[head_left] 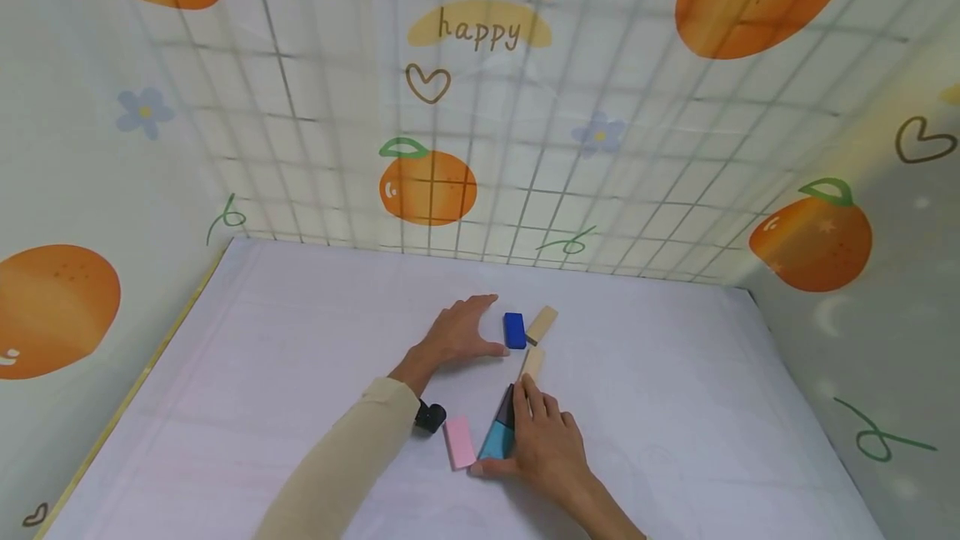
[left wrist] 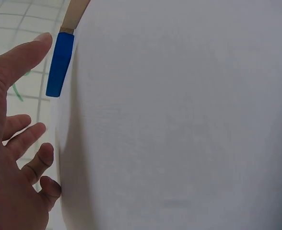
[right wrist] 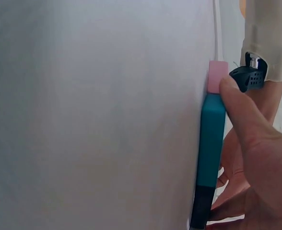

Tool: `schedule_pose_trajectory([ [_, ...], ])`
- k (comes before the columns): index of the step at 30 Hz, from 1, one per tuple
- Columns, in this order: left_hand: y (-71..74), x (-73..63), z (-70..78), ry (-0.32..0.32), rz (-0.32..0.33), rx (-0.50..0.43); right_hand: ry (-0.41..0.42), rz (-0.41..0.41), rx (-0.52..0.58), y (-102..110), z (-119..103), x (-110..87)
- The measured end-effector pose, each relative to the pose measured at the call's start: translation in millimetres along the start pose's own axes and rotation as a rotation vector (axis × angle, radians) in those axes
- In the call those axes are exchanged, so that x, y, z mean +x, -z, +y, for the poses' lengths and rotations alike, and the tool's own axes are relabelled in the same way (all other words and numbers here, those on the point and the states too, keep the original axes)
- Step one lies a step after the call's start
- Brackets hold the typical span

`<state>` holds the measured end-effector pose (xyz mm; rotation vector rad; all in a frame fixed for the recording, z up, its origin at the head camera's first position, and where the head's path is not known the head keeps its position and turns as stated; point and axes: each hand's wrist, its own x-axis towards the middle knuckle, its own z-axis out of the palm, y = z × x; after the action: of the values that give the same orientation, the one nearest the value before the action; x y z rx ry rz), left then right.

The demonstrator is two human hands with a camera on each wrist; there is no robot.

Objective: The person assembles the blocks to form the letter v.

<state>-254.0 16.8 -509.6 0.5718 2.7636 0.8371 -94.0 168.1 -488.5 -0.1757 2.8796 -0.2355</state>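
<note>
My left hand spreads its thumb and fingers just left of a small blue block, apart from it. The left wrist view shows the blue block beyond the thumb. My right hand holds a wedge-shaped teal piece with a dark tapering end, thumb at the wide end and fingers along the dark part. I cannot tell whether teal and dark are one piece. A pink block lies beside the right thumb. Past the dark tip sits a pale wooden piece, close to the right fingertips.
Another wooden piece, with a small dark end, lies right of the blue block. A black wrist-worn device sits at the left cuff. White cloth covers the table; a wire grid stands at the back.
</note>
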Motion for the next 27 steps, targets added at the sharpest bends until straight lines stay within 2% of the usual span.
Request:
schedule_pose_trajectory([
  [14, -4.4, 3.2, 1.0, -0.005, -0.016, 0.078, -0.004, -0.001, -0.003, -0.7, 0.0, 0.8],
  [27, 0.1, 5.7, 1.6, -0.002, -0.027, 0.025, 0.002, 0.004, -0.007, -1.6, 1.4, 0.2],
])
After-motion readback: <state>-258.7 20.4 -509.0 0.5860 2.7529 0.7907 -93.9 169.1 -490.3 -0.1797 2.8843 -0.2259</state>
